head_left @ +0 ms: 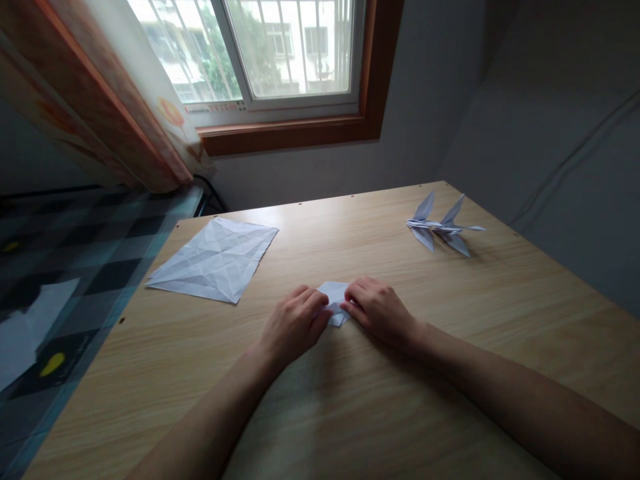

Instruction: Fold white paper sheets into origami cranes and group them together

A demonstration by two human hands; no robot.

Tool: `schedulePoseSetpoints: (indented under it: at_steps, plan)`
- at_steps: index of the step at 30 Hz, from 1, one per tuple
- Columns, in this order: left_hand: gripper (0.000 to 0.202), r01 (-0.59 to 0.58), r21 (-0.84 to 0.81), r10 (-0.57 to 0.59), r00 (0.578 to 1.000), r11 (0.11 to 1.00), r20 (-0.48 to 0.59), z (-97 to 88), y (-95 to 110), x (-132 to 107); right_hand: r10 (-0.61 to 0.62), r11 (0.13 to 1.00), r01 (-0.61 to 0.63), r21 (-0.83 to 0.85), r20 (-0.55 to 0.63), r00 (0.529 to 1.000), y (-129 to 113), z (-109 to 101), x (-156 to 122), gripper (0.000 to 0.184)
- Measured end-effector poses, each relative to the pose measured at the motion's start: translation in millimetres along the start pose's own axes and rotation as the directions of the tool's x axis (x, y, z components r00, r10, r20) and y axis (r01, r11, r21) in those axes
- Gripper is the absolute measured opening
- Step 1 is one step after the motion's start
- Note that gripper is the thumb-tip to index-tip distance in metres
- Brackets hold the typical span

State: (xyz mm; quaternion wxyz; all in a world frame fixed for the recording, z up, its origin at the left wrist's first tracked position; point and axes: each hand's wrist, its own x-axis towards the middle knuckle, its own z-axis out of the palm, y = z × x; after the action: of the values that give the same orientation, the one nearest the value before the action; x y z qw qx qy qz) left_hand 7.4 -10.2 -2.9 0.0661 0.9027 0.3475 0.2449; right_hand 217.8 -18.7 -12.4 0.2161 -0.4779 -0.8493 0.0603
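A small piece of folded white paper (334, 291) lies on the wooden table between my two hands. My left hand (296, 321) grips its left side, with the thumb and fingers closed on the edge. On the opposite side, my right hand (376, 308) pinches the paper's right edge. Part of the paper is hidden under my fingers. To the right and farther back stands a folded paper figure (440, 227) with several pointed, wing-like flaps. Left of my hands lies a creased, unfolded sheet of paper (215, 260).
The light wooden table (165, 373) has its far edge toward the window (295, 53). Beyond its left edge is a checked cloth surface (100, 233) with torn-looking white paper (30, 327). A patterned curtain (100, 87) hangs at the left; a wall rises on the right.
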Motion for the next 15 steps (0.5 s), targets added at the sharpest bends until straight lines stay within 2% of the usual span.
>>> schedulePoseSetpoints:
  at_steps: [5, 9, 13, 15]
  plan:
    - [0.021, -0.123, 0.099, 0.119, 0.992, 0.987, 0.042, -2.7, 2.1, 0.7, 0.029, 0.999, -0.03, 0.035, 0.018, 0.999, 0.5, 2.3, 0.6, 0.013]
    - [0.022, -0.152, 0.164, 0.139, 0.986, 0.975, 0.087, -5.5, 1.1, 1.2, 0.024, 0.999, -0.024, 0.036, -0.006, 1.0, 1.1, 2.4, 0.3, 0.029]
    - [0.026, -0.164, 0.186, 0.135, 0.978, 0.969, 0.157, -7.2, -0.3, 1.4, -0.057, 0.998, 0.057, -0.009, 0.016, 0.998, 3.7, -1.3, 0.1, 0.021]
    - [0.03, -0.167, 0.188, 0.128, 0.97, 0.968, 0.205, -7.3, 1.0, 1.5, -0.053, 0.999, 0.053, -0.005, 0.01, 0.999, 5.7, -4.3, 0.4, 0.018]
